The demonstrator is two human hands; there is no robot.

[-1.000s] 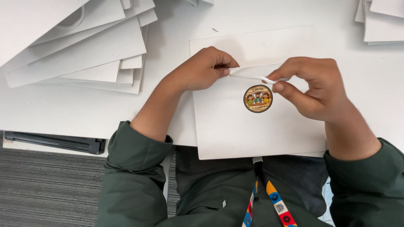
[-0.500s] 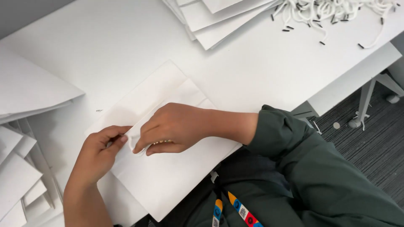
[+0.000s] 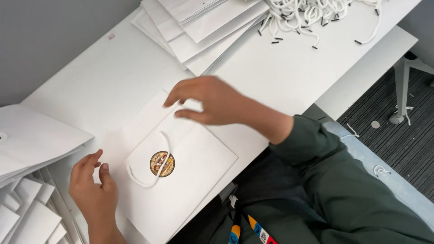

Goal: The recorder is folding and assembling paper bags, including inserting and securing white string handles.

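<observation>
Centrally, white paper bag [image 3: 190, 180], round gold sticker [image 3: 162, 163], white cord handle [image 3: 153, 174] across it.

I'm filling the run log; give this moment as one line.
left hand: open beside white paper bag | right hand: open above it | cord handle: looped across round sticker

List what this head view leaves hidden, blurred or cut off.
- Right hand: motion-blurred, fingertip contact with the white paper bag unclear.
- Round sticker: picture too small, crossed by the cord handle.
- Pile of cords: cut by top edge.
- Left hand: wrist leaves bottom edge.
</observation>
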